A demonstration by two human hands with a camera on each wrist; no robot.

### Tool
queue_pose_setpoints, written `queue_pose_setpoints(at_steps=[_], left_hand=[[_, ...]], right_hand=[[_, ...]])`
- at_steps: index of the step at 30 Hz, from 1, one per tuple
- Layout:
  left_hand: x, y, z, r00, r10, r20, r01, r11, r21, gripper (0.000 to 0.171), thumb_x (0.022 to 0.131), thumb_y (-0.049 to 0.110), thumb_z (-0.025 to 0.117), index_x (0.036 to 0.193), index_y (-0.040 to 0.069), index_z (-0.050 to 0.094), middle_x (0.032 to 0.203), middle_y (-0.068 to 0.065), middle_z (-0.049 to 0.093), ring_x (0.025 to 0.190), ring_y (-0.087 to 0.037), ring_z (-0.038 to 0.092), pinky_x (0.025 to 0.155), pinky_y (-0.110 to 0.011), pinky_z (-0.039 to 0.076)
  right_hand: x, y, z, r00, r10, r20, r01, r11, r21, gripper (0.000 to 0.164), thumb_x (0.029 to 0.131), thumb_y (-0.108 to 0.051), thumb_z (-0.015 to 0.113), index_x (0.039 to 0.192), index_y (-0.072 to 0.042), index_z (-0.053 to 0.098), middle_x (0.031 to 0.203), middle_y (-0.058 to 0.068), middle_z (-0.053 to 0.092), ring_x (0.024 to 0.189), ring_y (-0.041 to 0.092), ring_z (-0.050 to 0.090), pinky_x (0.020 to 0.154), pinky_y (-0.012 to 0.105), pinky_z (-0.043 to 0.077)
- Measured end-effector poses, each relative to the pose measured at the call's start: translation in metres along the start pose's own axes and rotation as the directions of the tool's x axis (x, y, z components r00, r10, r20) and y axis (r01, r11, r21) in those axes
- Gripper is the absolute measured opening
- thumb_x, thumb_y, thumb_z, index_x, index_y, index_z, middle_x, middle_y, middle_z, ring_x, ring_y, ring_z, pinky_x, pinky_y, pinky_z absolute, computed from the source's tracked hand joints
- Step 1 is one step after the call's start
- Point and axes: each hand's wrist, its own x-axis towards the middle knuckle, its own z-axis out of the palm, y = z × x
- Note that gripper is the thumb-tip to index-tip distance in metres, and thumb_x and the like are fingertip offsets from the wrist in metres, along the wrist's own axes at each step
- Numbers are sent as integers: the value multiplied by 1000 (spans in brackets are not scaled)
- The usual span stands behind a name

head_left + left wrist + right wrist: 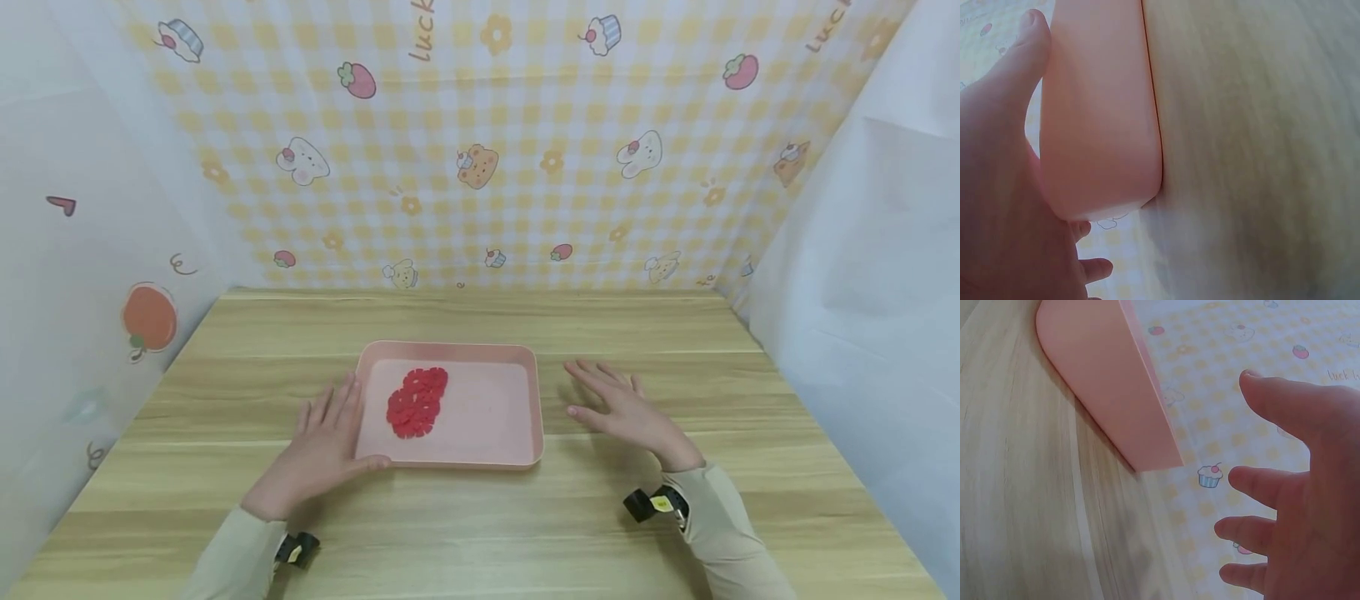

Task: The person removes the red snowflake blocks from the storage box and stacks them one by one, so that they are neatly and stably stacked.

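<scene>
A shallow pink tray (487, 417) lies on the wooden table, with a small heap of red notched discs (415, 404) in its left half. My left hand (321, 442) rests against the tray's left side, fingers straight and thumb along the near left corner. In the left wrist view the thumb (1034, 44) touches the rim of the tray (1100, 112). Apart from the tray, to its right, my right hand (622, 410) hovers with fingers spread and holds nothing. The right wrist view shows that hand (1297, 481) beside the tray's side wall (1094, 375).
The wood-grain table (480, 533) extends around the tray. A yellow checked cloth (480, 108) with cartoon prints hangs behind the table's back edge. White sheets stand at the left (90, 250) and right (862, 275). Each wrist carries a small black camera.
</scene>
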Motion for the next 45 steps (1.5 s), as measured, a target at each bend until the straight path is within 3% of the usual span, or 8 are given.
queue_pose_setpoints(at_steps=[5, 15, 19, 22, 26, 31, 39, 45], left_hand=[[0, 1, 1, 1000, -6, 1, 6, 1000, -1, 116, 76, 68, 63, 149, -7, 14, 156, -27, 14, 137, -55, 16, 106, -73, 11], [2, 0, 2, 999, -46, -3, 46, 999, -23, 119, 73, 69, 65, 148, -8, 16, 152, -30, 22, 139, -50, 17, 107, -73, 8], [3, 0, 3, 999, -51, -8, 51, 998, -33, 119, 72, 70, 66, 148, -7, 17, 152, -29, 24, 139, -50, 17, 107, -74, 7], [5, 0, 4, 998, -54, -13, 53, 998, -42, 119, 71, 70, 66, 149, -6, 17, 152, -28, 25, 139, -49, 18, 106, -74, 5], [4, 0, 3, 999, -53, -13, 52, 997, -50, 119, 70, 72, 65, 149, -5, 18, 152, -27, 25, 140, -49, 18, 106, -74, 4], [-1, -2, 0, 998, -59, -10, 59, 996, -64, 117, 71, 70, 65, 148, -6, 20, 152, -28, 26, 140, -49, 16, 106, -74, 3], [-3, -3, 4, 998, -56, 2, 55, 994, -99, 117, 72, 69, 65, 149, -5, 18, 152, -27, 24, 141, -48, 16, 106, -74, 1], [1, -2, 6, 998, -60, 15, 61, 992, -114, 118, 71, 71, 66, 150, -3, 18, 153, -26, 24, 140, -47, 16, 106, -73, 2]], right_hand=[[4, -5, 1, 1000, -9, -1, 9, 1000, -17, 67, 92, -42, 59, 148, -14, 36, 153, 18, 31, 140, 48, 20, 103, 76, -1], [20, -15, 4, 998, -56, -35, 56, 998, -14, 57, 90, -34, 65, 139, -11, 49, 140, 10, 53, 132, 35, 42, 107, 71, 9], [29, -18, 5, 995, -69, -69, 68, 998, -14, 48, 89, -29, 66, 132, -9, 57, 132, 8, 59, 127, 31, 50, 110, 64, 16], [35, -19, 5, 993, -79, -83, 79, 997, 2, 43, 89, -28, 67, 126, -8, 62, 127, 7, 63, 122, 30, 55, 109, 56, 30], [44, -24, 4, 998, -43, -47, 45, 998, 38, 41, 90, -31, 66, 125, -10, 63, 124, 5, 65, 119, 27, 57, 100, 49, 44], [57, -34, 5, 1000, 30, 1, -30, 999, 41, 42, 91, -41, 62, 125, -15, 64, 120, 2, 66, 113, 23, 59, 96, 47, 47], [76, -48, 6, 998, -20, 59, 15, 997, 82, 41, 90, -34, 65, 123, -9, 64, 119, 7, 67, 104, 23, 60, 87, 42, 51], [88, -59, 7, 996, -29, 79, 25, 999, 47, 37, 89, -31, 66, 120, -12, 66, 113, 5, 68, 100, 20, 61, 85, 39, 52]])
